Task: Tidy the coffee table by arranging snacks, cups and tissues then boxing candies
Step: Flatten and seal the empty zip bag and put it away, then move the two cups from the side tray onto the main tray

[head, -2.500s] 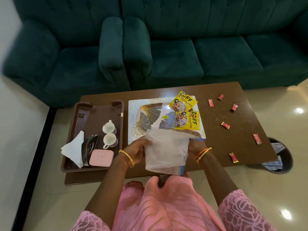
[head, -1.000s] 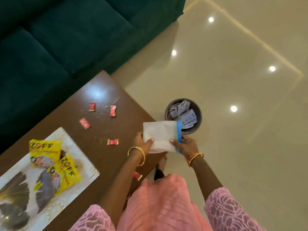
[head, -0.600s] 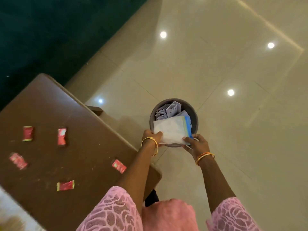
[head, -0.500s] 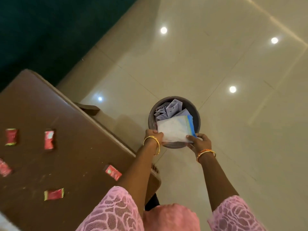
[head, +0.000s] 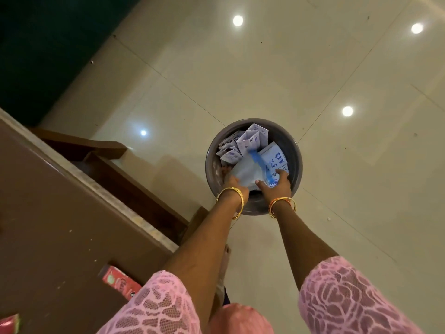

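Observation:
A white cloth with a blue edge (head: 245, 172) hangs tilted inside the round grey bin (head: 295, 150) on the floor. My left hand (head: 234, 186) grips its near left side and my right hand (head: 277, 186) pinches its blue edge; both hands reach into the bin. Folded papers with blue writing (head: 250, 141) fill the far part of the bin. On the brown coffee table (head: 53, 225) at the left lies a red candy (head: 118, 282), partly behind my pink sleeve, and another red candy (head: 9, 323) sits at the bottom left corner.
The table's lower shelf and leg (head: 115, 169) stick out between the tabletop and the bin. A dark green sofa (head: 43, 44) fills the top left. Glossy beige floor tiles (head: 337, 189) surround the bin. Crumbs dot the tabletop.
I have turned from the table to the bin and lowered the cloth from above the rim down into it, tilting it. Both hands have kept their hold.

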A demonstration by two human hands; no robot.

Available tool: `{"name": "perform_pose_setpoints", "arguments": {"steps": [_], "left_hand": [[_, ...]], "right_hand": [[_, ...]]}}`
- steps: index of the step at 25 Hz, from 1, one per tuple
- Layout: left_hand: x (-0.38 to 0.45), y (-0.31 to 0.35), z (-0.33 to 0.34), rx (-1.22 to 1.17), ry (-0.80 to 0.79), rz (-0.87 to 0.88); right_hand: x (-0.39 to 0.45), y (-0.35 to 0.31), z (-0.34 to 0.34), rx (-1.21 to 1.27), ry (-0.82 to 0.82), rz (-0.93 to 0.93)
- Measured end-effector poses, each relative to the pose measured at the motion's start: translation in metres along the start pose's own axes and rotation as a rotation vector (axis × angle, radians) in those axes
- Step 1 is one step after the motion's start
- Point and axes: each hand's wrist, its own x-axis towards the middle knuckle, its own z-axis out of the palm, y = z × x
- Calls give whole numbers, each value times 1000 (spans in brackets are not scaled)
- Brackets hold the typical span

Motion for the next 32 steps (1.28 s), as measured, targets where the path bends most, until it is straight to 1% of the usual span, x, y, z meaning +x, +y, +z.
{"name": "perform_pose_setpoints", "arguments": {"steps": [3, 7, 9, 11, 13, 14, 17, 21, 27, 30, 32], "left_hand": [[-30, -6, -7, 236, 48, 126], [-89, -12, -19, 613, 107, 308], [-125, -19, -29, 676, 167, 423], [-167, -29, -41, 652, 250, 566], [-206, -41, -54, 696, 333, 670], [-225, -47, -62, 735, 374, 690], [-282, -84, -92, 722, 535, 677], [-348, -170, -130, 756, 732, 641], [-431, -318, -159, 649, 834, 454], [-468, -401, -166, 597, 932, 359], [-487, -451, -171, 528, 930, 269]], "right_hand": [[-22, -4, -1, -97, 83, -131], [-83, -20, -17, -168, 193, -318], [-121, -31, -30, -244, 240, -439], [-167, -43, -45, -333, 265, -534], [-212, -50, -58, -400, 286, -576], [-234, -52, -64, -421, 302, -585], [-304, -53, -77, -456, 343, -634], [-396, -46, -66, -494, 309, -749], [-535, -9, 1, -579, 200, -970], [-604, 17, 37, -633, 128, -1063], [-645, 32, 60, -679, 62, -1146]]}}
